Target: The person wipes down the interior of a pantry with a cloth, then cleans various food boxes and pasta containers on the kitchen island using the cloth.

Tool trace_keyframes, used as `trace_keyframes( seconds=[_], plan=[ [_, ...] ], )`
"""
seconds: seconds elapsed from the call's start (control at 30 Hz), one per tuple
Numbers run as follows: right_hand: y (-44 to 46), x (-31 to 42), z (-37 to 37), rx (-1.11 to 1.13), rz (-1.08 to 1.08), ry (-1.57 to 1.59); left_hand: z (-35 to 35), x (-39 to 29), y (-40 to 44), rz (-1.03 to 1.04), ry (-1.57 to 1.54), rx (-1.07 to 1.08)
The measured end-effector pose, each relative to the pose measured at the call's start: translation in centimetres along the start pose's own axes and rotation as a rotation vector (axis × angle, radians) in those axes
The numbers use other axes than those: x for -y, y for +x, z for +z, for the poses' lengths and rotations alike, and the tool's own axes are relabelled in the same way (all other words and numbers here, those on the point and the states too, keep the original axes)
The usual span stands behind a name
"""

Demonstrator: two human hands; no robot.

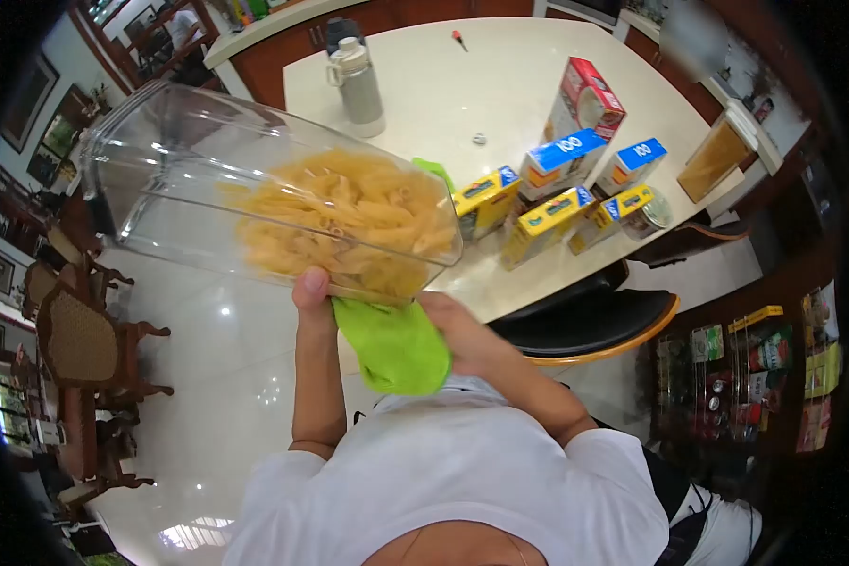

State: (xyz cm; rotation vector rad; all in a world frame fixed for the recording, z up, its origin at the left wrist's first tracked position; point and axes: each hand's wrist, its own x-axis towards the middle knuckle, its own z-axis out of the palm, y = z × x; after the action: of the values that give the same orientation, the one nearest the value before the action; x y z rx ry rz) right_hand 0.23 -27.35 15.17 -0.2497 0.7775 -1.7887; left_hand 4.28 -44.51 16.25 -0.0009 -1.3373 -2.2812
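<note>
Container [174, 141]: clear, glossy plast.; cloth [396, 347]: matt fabric; tabletop [424, 90]: smooth w/ slight sheen; floor [219, 354]: v. shiny.

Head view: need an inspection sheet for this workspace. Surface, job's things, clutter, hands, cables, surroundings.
Surface: glossy cream table, cluttered near one edge.
Job's things: clear rectangular plastic container, tilted, holding yellow tube-shaped pasta; bright green cloth at its lower edge.
Clutter: red carton, two blue-topped cartons, three yellow-topped cartons, grey bottle with white lid, tall clear container with brown contents.
Hands: left hand grips the pasta container, fingers mostly hidden; right hand holds the cloth.
Cables: nothing identifiable as one.
Surroundings: black-seated chair with wooden rim by the table; pale glossy floor; carved wooden chair; shelves of packages.
</note>
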Motion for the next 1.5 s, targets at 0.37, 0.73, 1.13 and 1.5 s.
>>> trace_keyframes(
  seconds=[0.37, 0.73, 1.13, 1.5],
  plan=[
    [1.2, 2.7, 1.4, -0.033, -1.182, -1.202, -6.2, -1.8, 1.4, -0.070, -0.174, 0.291],
    [8.3, 4.3, 6.0, 0.032, -1.213, -1.383, -6.8, 1.3, 1.6, -0.093, -0.703, 0.366],
    [10.7, 9.8, 5.2, -0.450, -1.660, -1.906, -5.9, 3.7, 0.5, -0.073, 0.230, 0.080],
    [4.5, 11.5, 5.4, -0.099, -1.010, -0.777, -8.4, 4.9, -0.3, 0.178, 0.658, -0.022]
  ],
)
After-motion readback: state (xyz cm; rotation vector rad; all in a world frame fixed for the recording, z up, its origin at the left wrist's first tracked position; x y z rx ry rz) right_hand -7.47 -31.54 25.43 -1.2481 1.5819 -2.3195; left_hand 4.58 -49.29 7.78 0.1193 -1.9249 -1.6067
